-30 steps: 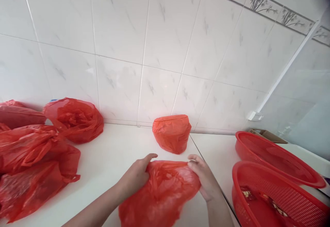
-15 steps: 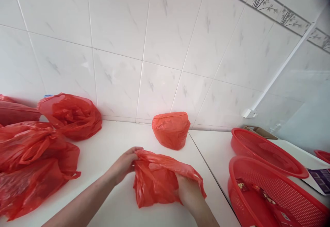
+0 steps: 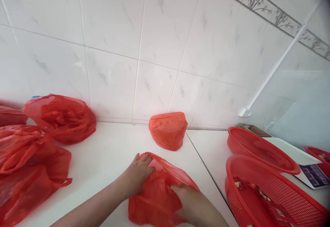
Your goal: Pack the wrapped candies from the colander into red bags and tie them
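Observation:
A thin red plastic bag [image 3: 157, 203] lies on the white table in front of me, its mouth opened toward me. My left hand [image 3: 138, 175] grips the bag's far left rim, fingers bent at the edge and the thumb reaching over the opening. My right hand [image 3: 190, 199] is in the bag's mouth on the right side, thumb showing against the red film. Its other fingers are hidden in the plastic, so its grip does not show. Past the bag, near the wall, a small filled red bag [image 3: 168, 131] stands upright, apart from both hands.
Several crumpled red bags [image 3: 31, 161] and a loosely opened one [image 3: 64, 120] are piled at left. On the right stand red plastic baskets [image 3: 260, 151], the nearer basket [image 3: 278, 189] holding small red packets. Behind them is a white scale [image 3: 314, 175]. A tiled wall [image 3: 110, 82] closes the back.
Both hands and the bag have come lower and nearer to me. The left hand has shifted from pinching the corner to reaching over the rim, and the mouth gapes wider.

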A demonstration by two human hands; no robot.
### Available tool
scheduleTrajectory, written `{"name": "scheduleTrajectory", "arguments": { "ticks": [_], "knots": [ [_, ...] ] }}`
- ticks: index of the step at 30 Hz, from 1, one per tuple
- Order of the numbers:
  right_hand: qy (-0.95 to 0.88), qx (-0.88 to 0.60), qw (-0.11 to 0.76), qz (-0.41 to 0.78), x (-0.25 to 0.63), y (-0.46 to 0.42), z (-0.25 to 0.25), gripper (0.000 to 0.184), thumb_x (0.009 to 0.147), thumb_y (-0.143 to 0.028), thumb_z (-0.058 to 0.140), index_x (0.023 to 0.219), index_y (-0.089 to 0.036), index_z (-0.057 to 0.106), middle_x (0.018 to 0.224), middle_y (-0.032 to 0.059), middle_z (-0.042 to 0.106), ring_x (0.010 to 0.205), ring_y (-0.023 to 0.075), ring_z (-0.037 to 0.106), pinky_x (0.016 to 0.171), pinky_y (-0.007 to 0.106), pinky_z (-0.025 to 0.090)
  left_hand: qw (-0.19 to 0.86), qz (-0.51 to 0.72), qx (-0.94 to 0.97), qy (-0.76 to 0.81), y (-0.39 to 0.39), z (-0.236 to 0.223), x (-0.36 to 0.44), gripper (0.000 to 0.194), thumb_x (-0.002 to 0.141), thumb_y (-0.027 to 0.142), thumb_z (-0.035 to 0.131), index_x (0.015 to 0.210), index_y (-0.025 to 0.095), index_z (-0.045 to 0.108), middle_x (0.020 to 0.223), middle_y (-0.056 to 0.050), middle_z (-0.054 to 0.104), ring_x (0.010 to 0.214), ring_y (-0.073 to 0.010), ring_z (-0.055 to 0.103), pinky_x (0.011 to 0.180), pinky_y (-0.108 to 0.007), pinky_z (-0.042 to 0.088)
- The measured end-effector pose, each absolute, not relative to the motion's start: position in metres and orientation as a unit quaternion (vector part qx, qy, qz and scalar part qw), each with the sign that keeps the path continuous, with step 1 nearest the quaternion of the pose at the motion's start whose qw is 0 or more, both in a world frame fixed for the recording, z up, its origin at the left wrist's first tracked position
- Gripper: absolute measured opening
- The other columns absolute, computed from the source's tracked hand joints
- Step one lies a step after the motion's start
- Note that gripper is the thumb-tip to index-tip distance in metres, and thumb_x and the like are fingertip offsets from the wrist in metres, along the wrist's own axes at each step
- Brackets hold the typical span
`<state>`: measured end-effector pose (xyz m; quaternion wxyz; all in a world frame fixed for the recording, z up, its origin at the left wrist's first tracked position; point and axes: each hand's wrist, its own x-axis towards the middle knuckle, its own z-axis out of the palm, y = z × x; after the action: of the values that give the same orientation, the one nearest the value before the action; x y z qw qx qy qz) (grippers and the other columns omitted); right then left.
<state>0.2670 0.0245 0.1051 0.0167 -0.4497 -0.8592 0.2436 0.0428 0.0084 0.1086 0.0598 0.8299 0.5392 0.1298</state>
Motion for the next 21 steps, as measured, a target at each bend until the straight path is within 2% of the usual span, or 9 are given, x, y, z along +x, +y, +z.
{"name": "scheduleTrajectory", "arguments": {
  "ticks": [2,4,6,8,11,14,16,18,21],
  "knots": [
    [-0.848,-0.436,0.038,0.299,0.274,0.022,0.119,0.033,0.067,-0.022,0.061,0.099,-0.028,0.067,0.093,-0.0005,0.068,0.079,0.0176,0.061,0.067,0.025,0.043,0.05,0.115,0.839,0.529,0.01,0.103,0.036,0.051,0.051,0.0,0.06,0.097,0.022,0.067,0.121,-0.014,0.06,0.12,-0.0353,0.049,0.105,-0.062,0.028],
    [-0.82,-0.46,0.095,0.328,0.273,0.029,0.124,0.045,0.072,-0.028,0.06,0.117,-0.029,0.06,0.094,-0.0003,0.067,0.081,0.0171,0.061,0.069,0.025,0.044,0.048,0.096,0.853,0.511,0.007,0.1,0.036,0.053,0.054,0.001,0.059,0.101,0.025,0.066,0.134,-0.011,0.053,0.131,-0.0331,0.04,0.109,-0.06,0.022],
    [-0.78,-0.51,0.154,0.327,0.268,0.045,0.117,0.052,0.078,-0.032,0.055,0.13,-0.026,0.051,0.095,0.0015,0.066,0.082,0.0173,0.061,0.072,0.027,0.045,0.048,0.076,0.863,0.498,0.005,0.099,0.039,0.053,0.055,0.001,0.057,0.101,0.027,0.065,0.138,-0.007,0.051,0.136,-0.032,0.034,0.111,-0.059,0.02],
    [-0.755,-0.543,0.188,0.316,0.263,0.06,0.104,0.046,0.08,-0.029,0.052,0.125,-0.021,0.055,0.096,0.0041,0.066,0.084,0.0181,0.061,0.076,0.028,0.045,0.041,0.078,0.862,0.499,0.004,0.097,0.04,0.049,0.058,-0.001,0.052,0.095,0.028,0.065,0.135,-0.004,0.054,0.136,-0.0302,0.035,0.111,-0.058,0.022],
    [-0.748,-0.549,0.209,0.309,0.262,0.068,0.095,0.034,0.077,-0.021,0.053,0.109,-0.019,0.064,0.092,0.0039,0.066,0.083,0.0171,0.06,0.075,0.027,0.045,0.046,0.151,0.85,0.502,0.009,0.088,0.034,0.041,0.068,-0.004,0.042,0.083,0.027,0.064,0.119,-0.001,0.064,0.121,-0.0235,0.053,0.104,-0.046,0.039],
    [-0.758,-0.525,0.265,0.281,0.272,0.051,0.115,0.036,0.08,-0.023,0.053,0.114,-0.025,0.063,0.091,0.0009,0.065,0.08,0.0143,0.059,0.073,0.024,0.045,0.075,0.278,0.802,0.523,0.013,0.07,0.025,0.023,0.082,0.015,0.047,0.088,0.028,0.065,0.114,-0.002,0.065,0.104,-0.0217,0.063,0.088,-0.032,0.052],
    [-0.759,-0.52,0.311,0.24,0.293,0.038,0.14,0.032,0.084,-0.028,0.052,0.114,-0.028,0.063,0.095,0.0003,0.065,0.084,0.0139,0.059,0.075,0.024,0.045,0.081,0.36,0.741,0.561,0.014,0.055,0.02,0.017,0.083,0.032,0.054,0.097,0.029,0.064,0.118,-0.004,0.062,0.106,-0.0244,0.062,0.087,-0.034,0.053],
    [-0.724,-0.572,0.341,0.18,0.328,0.034,0.165,0.028,0.085,-0.034,0.05,0.109,-0.028,0.064,0.096,0.0005,0.066,0.085,0.0147,0.06,0.074,0.024,0.045,0.095,0.413,0.682,0.596,0.012,0.041,0.018,0.026,0.082,0.041,0.056,0.104,0.029,0.06,0.121,-0.005,0.059,0.108,-0.0259,0.061,0.088,-0.037,0.053],
    [-0.67,-0.698,0.24,0.074,0.4,0.045,0.182,0.025,0.086,-0.039,0.049,0.1,-0.026,0.065,0.093,0.0024,0.068,0.084,0.018,0.061,0.072,0.029,0.044,0.163,0.435,0.605,0.646,0.009,0.03,0.019,0.035,0.08,0.05,0.055,0.108,0.029,0.055,0.11,-0.004,0.063,0.089,-0.0235,0.065,0.072,-0.035,0.058]
  ]
}}
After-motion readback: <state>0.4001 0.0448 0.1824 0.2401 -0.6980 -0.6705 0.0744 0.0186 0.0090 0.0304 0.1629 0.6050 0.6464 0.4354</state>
